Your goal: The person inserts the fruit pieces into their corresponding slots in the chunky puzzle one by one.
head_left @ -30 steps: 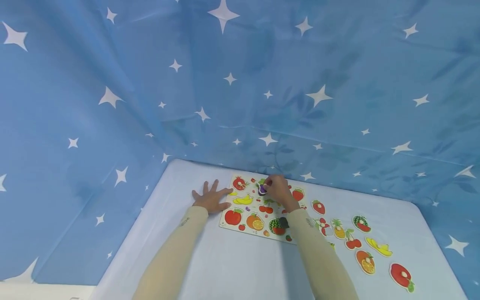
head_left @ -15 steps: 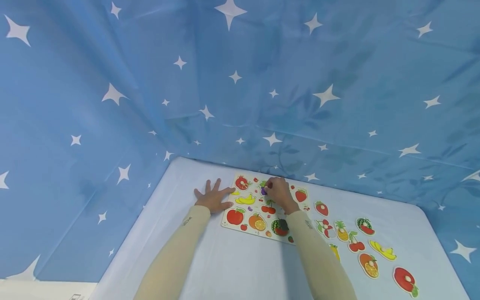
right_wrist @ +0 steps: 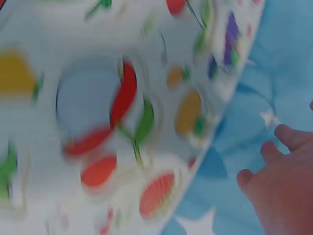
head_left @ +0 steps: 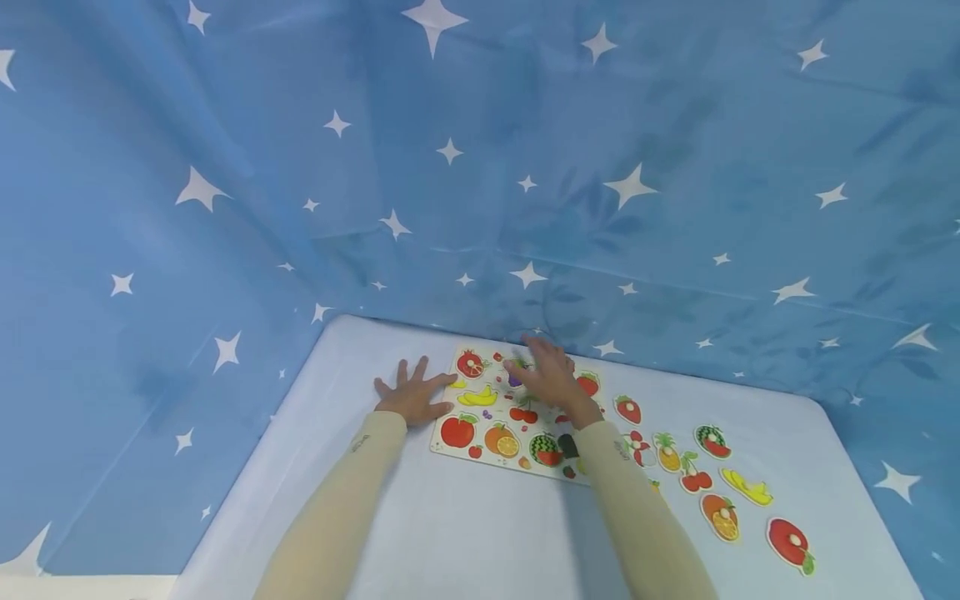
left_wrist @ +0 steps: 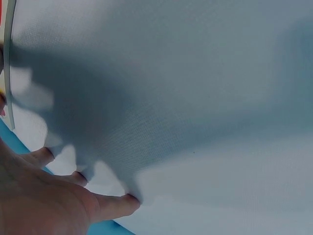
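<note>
Against the left edge of a fruit puzzle board, my left hand lies with fingers spread on the table, thumb and forefinger at the board's edge. The left wrist view shows that hand palm side, fingertips on the white surface. My right hand hovers over the upper middle of the board, fingers extended and nothing held. Beside its thumb is a purple grape piece, partly covered, in the board's top row. The right wrist view is blurred; there the hand appears beyond the board's edge.
Loose knobbed pieces lie right of the board: a strawberry, pineapple, cherries, watermelon, bananas, orange and apple. A blue star-patterned curtain hangs along the table's back and left.
My right hand has let go of the grape piece, which lies on the board, and its fingers have opened out. The left hand stays at the board's left edge.
</note>
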Demonstrator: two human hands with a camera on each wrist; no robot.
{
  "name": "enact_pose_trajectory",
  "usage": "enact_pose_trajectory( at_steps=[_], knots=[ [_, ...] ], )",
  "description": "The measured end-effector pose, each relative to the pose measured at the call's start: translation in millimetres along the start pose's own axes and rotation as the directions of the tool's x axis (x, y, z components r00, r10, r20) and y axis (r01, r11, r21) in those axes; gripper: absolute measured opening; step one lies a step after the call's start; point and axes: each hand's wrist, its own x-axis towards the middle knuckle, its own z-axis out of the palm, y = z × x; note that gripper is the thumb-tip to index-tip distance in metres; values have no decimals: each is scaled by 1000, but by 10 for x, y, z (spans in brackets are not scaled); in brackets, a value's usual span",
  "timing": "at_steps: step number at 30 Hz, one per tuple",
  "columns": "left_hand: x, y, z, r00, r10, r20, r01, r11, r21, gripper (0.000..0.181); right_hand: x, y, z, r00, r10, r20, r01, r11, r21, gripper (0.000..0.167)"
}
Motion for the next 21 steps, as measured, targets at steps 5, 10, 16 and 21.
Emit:
enact_pose_trajectory(
  at_steps=[5,10,16,21],
  knots=[
    [7,-20,5,1000,18,8,-18,1000,-16,66,-205,65,-394,999,5,35,-6,1000,25,83],
    [29,-11,-5,999,38,13,-38,999,-19,66,-470,304,-726,999,53,5,-53,998,31,84],
    [41,5,-17,997,69,21,-68,997,-40,67,-865,599,-1088,993,104,-50,-102,994,31,82],
    [0,-71,11,996,87,19,-85,995,-58,67,-1184,801,-1322,980,181,-81,-181,984,9,85]
  ],
)
